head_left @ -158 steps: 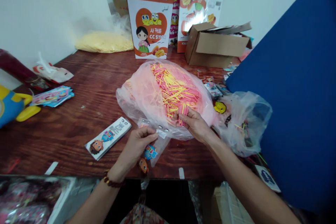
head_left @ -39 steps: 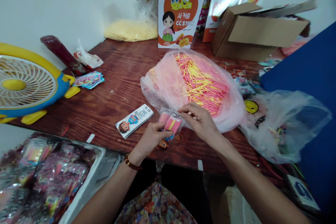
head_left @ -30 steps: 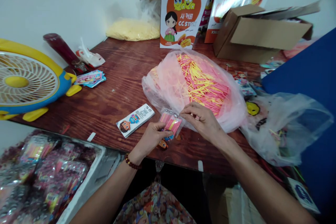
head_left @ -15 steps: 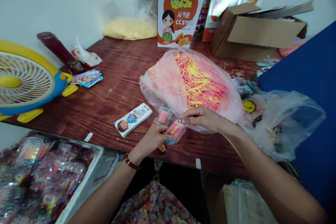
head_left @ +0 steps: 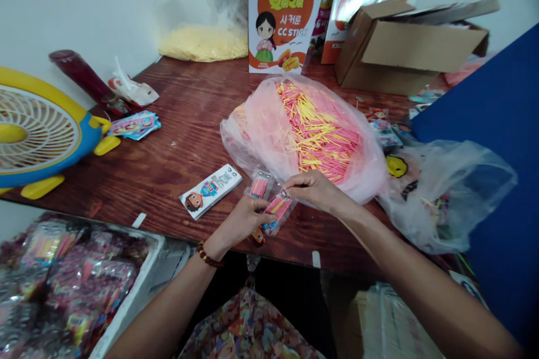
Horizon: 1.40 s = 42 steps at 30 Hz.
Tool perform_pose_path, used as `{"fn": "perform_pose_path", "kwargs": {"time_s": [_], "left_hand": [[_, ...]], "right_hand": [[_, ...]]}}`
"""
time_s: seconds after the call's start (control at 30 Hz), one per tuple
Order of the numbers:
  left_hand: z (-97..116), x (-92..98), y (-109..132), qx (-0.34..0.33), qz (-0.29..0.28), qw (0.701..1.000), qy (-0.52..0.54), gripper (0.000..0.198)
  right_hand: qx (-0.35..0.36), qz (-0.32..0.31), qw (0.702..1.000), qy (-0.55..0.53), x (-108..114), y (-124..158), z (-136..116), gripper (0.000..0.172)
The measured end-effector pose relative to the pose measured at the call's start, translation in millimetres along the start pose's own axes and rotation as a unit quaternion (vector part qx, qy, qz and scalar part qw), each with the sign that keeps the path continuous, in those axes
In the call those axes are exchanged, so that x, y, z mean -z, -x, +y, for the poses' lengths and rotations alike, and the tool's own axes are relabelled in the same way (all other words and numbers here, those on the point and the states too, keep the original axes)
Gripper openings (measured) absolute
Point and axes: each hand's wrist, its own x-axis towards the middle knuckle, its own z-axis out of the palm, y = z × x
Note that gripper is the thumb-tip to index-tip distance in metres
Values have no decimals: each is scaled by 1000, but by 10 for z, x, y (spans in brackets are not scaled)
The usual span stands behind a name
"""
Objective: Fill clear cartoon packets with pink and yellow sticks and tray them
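Note:
A small clear packet of pink and yellow sticks (head_left: 278, 207) is held between my two hands near the table's front edge. My left hand (head_left: 246, 217) pinches its lower left side. At the packet's top corner, the fingertips of my right hand (head_left: 309, 189) are closed on the plastic. Another filled packet (head_left: 258, 186) lies just behind my left fingers, partly hidden by them. Beyond my hands rests a large open plastic bag (head_left: 269, 129) full of loose pink and yellow sticks. Left of my left hand lies a stack of white printed cards (head_left: 210, 190) with a cartoon face.
At the left stands a yellow and blue fan (head_left: 46, 129), near a dark red bottle (head_left: 82, 76) and blue cards (head_left: 137, 124). A printed box (head_left: 286, 14) and an open carton (head_left: 421, 50) stand behind. Below left, a white crate (head_left: 126, 303) holds many packets.
The view has shifted slightly, so most things sit a little further left. My hands keep hold of the packet, and the right hand is slightly nearer the left.

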Motion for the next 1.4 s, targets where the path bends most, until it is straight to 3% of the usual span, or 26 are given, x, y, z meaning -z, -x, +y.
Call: {"fn": "perform_pose_path", "kwargs": {"time_s": [0.13, 0.23, 0.33, 0.43, 0.53, 0.63, 0.73, 0.87, 0.97, 1.03, 1.13, 1.23, 1.3, 1.4], "left_hand": [[-43, 7, 2, 7, 2, 998, 54, 27], [-58, 28, 22, 23, 11, 995, 92, 28], [-65, 83, 79, 33, 24, 991, 130, 31], [-95, 177, 152, 34, 69, 986, 146, 35], [-147, 275, 153, 6, 154, 980, 128, 36], [-186, 320, 27, -52, 215, 974, 45, 29], [-208, 281, -159, -90, 230, 963, -106, 25], [-267, 183, -289, -122, 253, 901, -331, 38], [-297, 197, -252, -150, 269, 854, -420, 40], [-276, 294, -193, -159, 292, 837, -434, 41], [-198, 555, -101, -116, 322, 803, -487, 41], [-160, 827, -32, -20, 315, 766, -560, 48], [-190, 947, -9, 23, 314, 753, -578, 49], [-277, 1019, -4, 39, 304, 760, -573, 49]], "right_hand": [[12, 53, 998, -29, -80, 0, -19, 16], [33, 166, 981, -97, -2, 4, -88, 16], [53, 266, 944, -187, 201, 42, -152, 17], [44, 296, 922, -246, 418, 118, -140, 21], [9, 288, 922, -258, 535, 191, -50, 22], [-26, 275, 926, -258, 537, 215, 42, 27], [-33, 276, 930, -239, 515, 205, 91, 33], [-35, 329, 928, -172, 618, 215, 146, 34], [-16, 376, 925, -55, 813, 237, 219, 29], [11, 367, 928, 69, 954, 233, 276, 24], [0, 273, 914, 300, 1106, 187, 339, 22], [-67, 167, 850, 496, 1172, 134, 344, 20], [-107, 116, 809, 567, 1197, 119, 330, 21], [-124, 64, 786, 602, 1230, 121, 323, 22]]}}
